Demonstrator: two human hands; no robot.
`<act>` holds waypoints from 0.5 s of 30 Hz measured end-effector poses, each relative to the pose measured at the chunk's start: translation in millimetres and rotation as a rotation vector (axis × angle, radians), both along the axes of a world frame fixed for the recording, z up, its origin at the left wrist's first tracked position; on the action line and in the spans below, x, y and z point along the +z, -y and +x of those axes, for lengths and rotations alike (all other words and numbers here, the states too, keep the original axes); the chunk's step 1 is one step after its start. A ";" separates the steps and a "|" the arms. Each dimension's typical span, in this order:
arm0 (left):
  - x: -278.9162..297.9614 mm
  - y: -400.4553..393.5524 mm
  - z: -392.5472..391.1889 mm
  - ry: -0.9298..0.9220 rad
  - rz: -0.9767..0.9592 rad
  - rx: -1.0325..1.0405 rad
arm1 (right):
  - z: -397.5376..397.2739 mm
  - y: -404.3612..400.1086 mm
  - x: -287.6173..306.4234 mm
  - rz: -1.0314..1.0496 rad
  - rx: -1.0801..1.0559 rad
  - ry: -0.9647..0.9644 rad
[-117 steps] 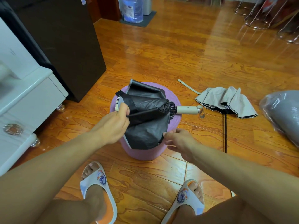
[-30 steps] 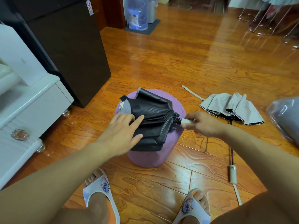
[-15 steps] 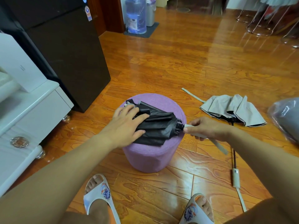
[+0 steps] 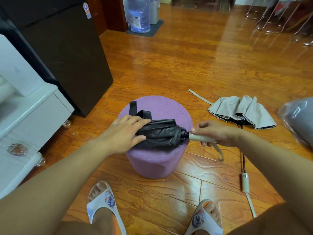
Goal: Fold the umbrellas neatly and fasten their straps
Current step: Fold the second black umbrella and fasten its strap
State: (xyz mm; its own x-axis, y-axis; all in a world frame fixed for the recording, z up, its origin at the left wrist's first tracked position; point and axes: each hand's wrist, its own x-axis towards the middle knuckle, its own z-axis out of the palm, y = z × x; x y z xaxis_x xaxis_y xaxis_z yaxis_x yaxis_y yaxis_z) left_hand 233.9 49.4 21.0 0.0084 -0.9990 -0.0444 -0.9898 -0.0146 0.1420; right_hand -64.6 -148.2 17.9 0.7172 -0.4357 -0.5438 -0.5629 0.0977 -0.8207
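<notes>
A black folding umbrella (image 4: 160,134) lies rolled into a tight bundle across the top of a purple round stool (image 4: 160,106). Its black strap (image 4: 135,110) sticks out loose toward the back of the stool. My left hand (image 4: 126,131) lies over the canopy's left end, fingers wrapped round the cloth. My right hand (image 4: 215,133) grips the umbrella's beige handle (image 4: 197,137) just off the stool's right edge; a wrist loop hangs below it. A second, grey umbrella (image 4: 240,111) lies loosely spread on the floor to the right, its shaft and beige handle (image 4: 245,182) stretched toward me.
A dark cabinet (image 4: 64,48) and a white drawer unit (image 4: 25,116) stand at the left. A grey plastic-wrapped bundle (image 4: 299,117) lies at the right edge. My feet in white slippers (image 4: 105,207) are in front of the stool. A water bottle (image 4: 138,14) stands far back.
The black canopy has been rolled from a loose spread into a tight bundle, and its strap now shows free at the back. My right hand moved from the cloth to the handle.
</notes>
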 end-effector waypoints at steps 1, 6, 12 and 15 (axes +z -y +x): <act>-0.7 -0.4 1.2 -0.006 0.017 0.010 | -1.2 3.4 0.0 -0.068 -0.008 0.015; -1.8 7.6 3.5 -0.095 0.066 0.043 | -11.6 4.4 -0.6 -0.123 -0.052 0.099; 5.7 7.4 7.2 -0.231 0.089 0.112 | -7.6 10.4 -7.6 0.074 -0.257 0.091; 1.0 -3.0 7.6 -0.242 0.139 0.110 | 8.4 6.9 -10.8 0.112 -0.324 0.050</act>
